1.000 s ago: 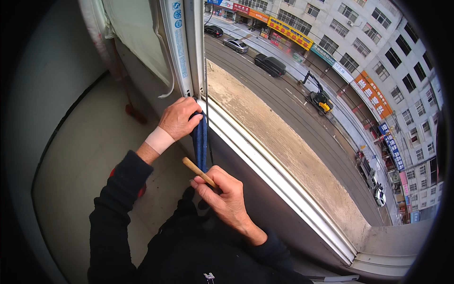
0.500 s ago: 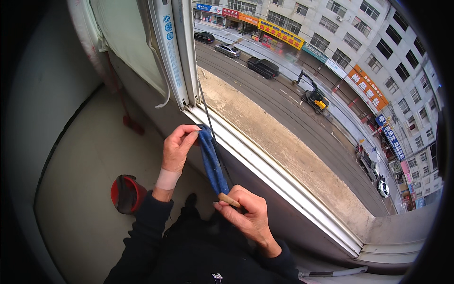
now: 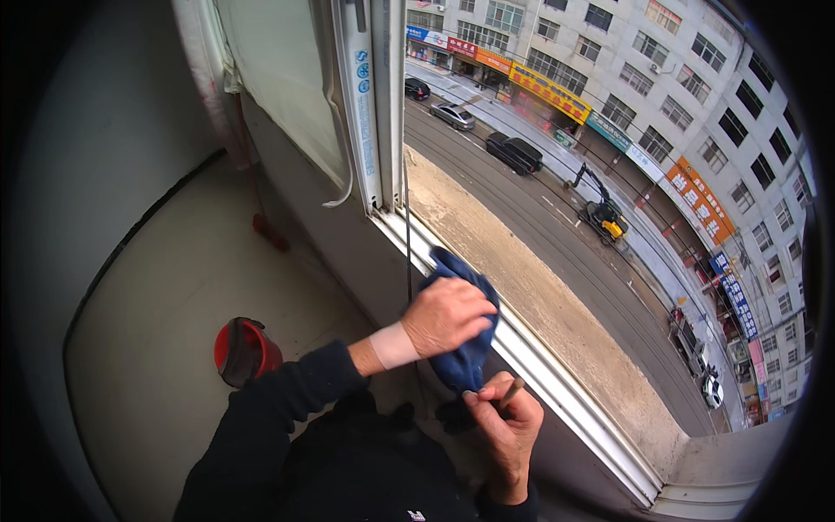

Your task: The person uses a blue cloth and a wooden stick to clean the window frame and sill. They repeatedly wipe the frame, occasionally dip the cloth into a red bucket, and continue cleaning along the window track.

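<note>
A dark blue cloth (image 3: 461, 365) hangs bunched between my hands, in front of the white window track. My left hand (image 3: 448, 315), a pale patch round its wrist, lies across the cloth with fingers curled over it. Lower and to the right, my right hand (image 3: 509, 428) pinches the cloth's bottom corner between thumb and finger. A short tan wooden-looking stick (image 3: 513, 391) pokes up from that same hand; the rest of it is hidden in the palm. A thin dark strip (image 3: 407, 226) runs down from the window frame behind the left hand.
The open window's white sill track (image 3: 574, 400) slants to the lower right, with a rough concrete ledge (image 3: 539, 296) beyond it and a street far below. A red bucket (image 3: 271, 355) with a dark cloth stands on the floor. A reddish broom (image 3: 270, 233) leans by the wall.
My left hand has swung right from the cloth's top end onto its middle. The cloth has gone from a stretched narrow strip to a wider bunch. My right hand has shifted right and down.
</note>
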